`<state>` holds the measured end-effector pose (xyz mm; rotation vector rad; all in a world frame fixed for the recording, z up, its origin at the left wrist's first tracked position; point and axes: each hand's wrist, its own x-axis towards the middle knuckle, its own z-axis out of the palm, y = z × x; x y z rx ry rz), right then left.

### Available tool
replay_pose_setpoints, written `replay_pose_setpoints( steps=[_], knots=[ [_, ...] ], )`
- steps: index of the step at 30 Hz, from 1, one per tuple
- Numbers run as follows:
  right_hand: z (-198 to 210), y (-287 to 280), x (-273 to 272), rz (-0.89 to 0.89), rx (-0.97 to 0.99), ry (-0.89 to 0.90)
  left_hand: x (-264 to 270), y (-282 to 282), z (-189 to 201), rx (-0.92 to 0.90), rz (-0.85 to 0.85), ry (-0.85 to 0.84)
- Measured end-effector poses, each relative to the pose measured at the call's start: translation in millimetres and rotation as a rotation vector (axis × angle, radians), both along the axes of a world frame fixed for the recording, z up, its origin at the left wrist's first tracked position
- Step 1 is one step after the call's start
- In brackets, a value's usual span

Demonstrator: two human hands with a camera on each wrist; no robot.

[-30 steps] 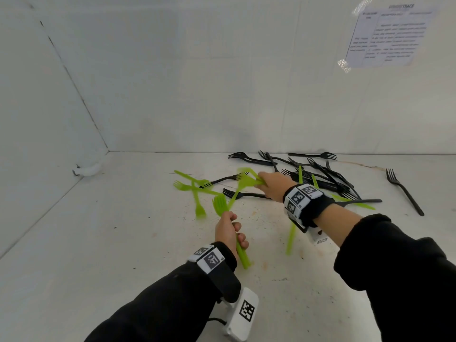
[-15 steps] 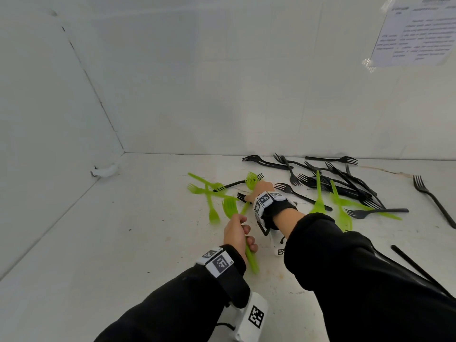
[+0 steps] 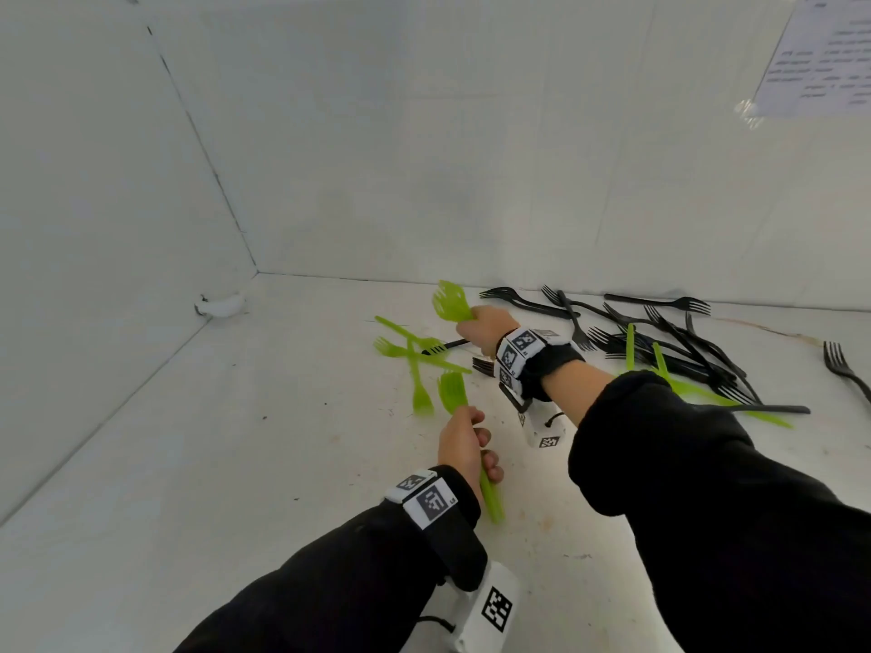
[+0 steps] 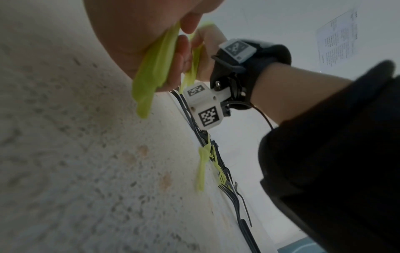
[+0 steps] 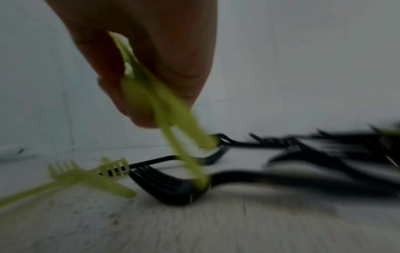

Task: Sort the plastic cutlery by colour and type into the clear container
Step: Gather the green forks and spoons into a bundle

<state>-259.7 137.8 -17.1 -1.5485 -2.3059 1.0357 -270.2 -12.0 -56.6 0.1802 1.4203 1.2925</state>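
A white table point(image 3: 198, 464) with small brown specks fills the lower half of the head view, walled in white behind and on the left. At right centre lies the largest heap, the black forks point(image 3: 678, 341), thin and glossy, crossing one another with tines pointing several ways; one lone black fork point(image 3: 843, 369) lies apart at the right edge. Two green forks point(image 3: 660, 374) lie among the black heap. Left of centre sits a small cluster of loose green forks point(image 3: 414, 360), translucent lime, overlapping on the table.

The right hand point(image 3: 485, 327), above that cluster, is closed around a green fork point(image 3: 451, 301) whose tines stick up toward the back wall; the blurred right wrist view shows what seem to be two green handles hanging from the fingers.

The left hand point(image 3: 464, 447), lower centre, is curled around green forks point(image 3: 455, 393), tines up, handles jutting below the fist. The left wrist view shows more than one handle in that grasp.

A printed sheet point(image 3: 820, 54) hangs at the upper right.
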Motion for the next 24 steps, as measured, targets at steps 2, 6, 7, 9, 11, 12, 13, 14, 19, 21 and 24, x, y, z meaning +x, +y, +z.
replay_pose_setpoints(
  steps=[2,6,7,9,11,12,13,14,19,21,24],
  knots=[
    [-1.5,-1.3,-11.9,0.217,0.164,-0.162,-0.5,-0.5,-0.3,-0.005,0.002,0.004],
    [-12.4,-4.7,-30.9,0.511,0.232,-0.327,-2.8,-0.7,-3.1,-0.021,0.016,0.003],
    [-15.1,-4.5,-35.4,0.559,0.222,-0.388,-3.6,-0.5,-3.8,-0.027,0.017,0.002],
    [-20.4,-3.7,-44.3,0.659,0.225,-0.48,-5.0,0.4,-4.1,-0.035,0.021,-0.002],
    [-23.6,-1.6,-50.4,0.707,0.219,-0.494,-6.7,2.3,-3.8,-0.036,0.029,-0.006],
    [-24.9,-0.5,-51.6,0.718,0.243,-0.493,-7.4,3.3,-3.9,-0.038,0.035,-0.007],
    [-25.7,0.9,-52.6,0.73,0.279,-0.489,-7.7,3.8,-4.0,-0.04,0.039,-0.007],
    [-28.2,3.5,-53.6,0.737,0.313,-0.482,-7.8,3.9,-4.5,-0.042,0.041,-0.006],
    [-30.1,11.1,-54.5,0.655,0.345,-0.153,-4.8,2.0,-6.6,-0.05,0.046,-0.016],
    [-21.1,11.4,-56.2,0.534,0.309,0.019,-3.5,0.9,-6.3,-0.055,0.039,-0.015],
    [-9.0,14.4,-60.7,0.349,0.307,0.142,-3.2,-0.1,-6.2,-0.063,0.024,-0.01]
  ],
)
